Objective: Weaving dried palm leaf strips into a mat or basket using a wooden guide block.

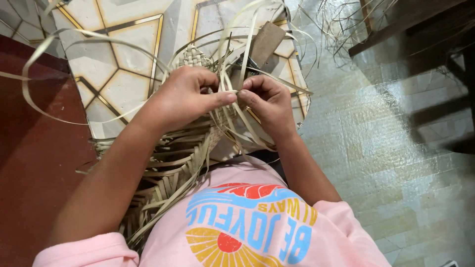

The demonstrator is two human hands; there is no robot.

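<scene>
A half-woven mat of pale dried leaf strips (173,163) lies across my lap and runs up to a woven corner (193,55). My left hand (185,96) pinches a thin strip (228,91) between thumb and fingers. My right hand (267,104) grips the same bundle of strips from the other side, thumb tips almost touching. Loose strips (64,42) curl away to the left and above the hands. A flat brown cardboard piece (264,42) pokes out behind the strips.
A pale tiled panel with gold lines (123,49) lies under the work. Dark red floor (34,148) is at the left, shiny pale floor covering (396,163) at the right. Dark wooden furniture (415,24) and tangled strips stand at the top right.
</scene>
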